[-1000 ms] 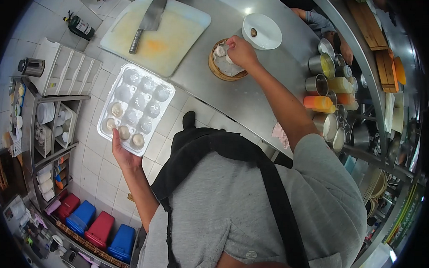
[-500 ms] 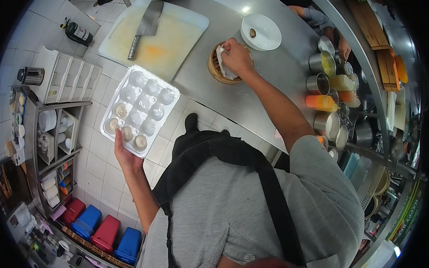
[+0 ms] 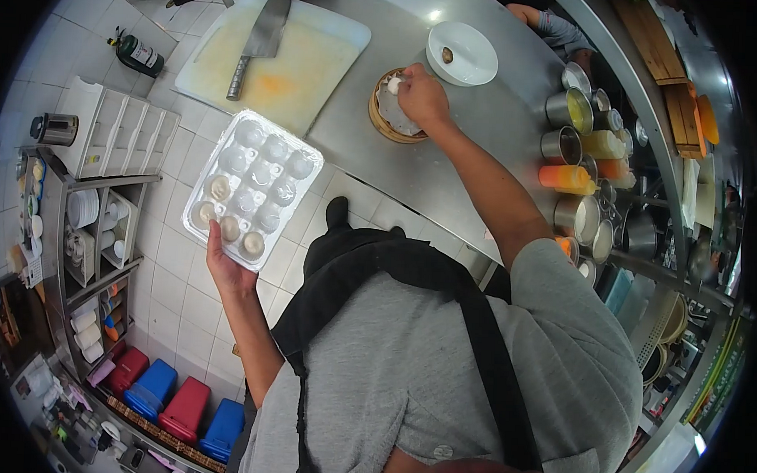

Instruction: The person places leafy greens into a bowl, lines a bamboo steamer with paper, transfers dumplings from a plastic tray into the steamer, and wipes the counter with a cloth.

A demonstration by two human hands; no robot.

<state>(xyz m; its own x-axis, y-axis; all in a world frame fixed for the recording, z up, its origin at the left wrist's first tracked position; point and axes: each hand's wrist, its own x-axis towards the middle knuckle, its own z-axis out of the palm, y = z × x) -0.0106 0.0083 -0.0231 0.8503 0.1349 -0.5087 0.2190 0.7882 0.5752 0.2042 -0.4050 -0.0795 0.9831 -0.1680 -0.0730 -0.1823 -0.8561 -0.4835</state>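
A cleaver [image 3: 264, 36] lies on a cutting board [image 3: 322, 55] at the worktop's [image 3: 381, 168] left. To the board's right sits a steamer basket [image 3: 379, 125], the right hand [image 3: 423, 96] over it. Just behind and right of it is a bowl [image 3: 482, 65]. Pots [image 3: 559, 149] and bottles [image 3: 566, 178] cluster farther right. Before the board, the left hand [image 3: 230, 269] holds a tray [image 3: 260, 179], pieces [image 3: 219, 188] in four near pockets.
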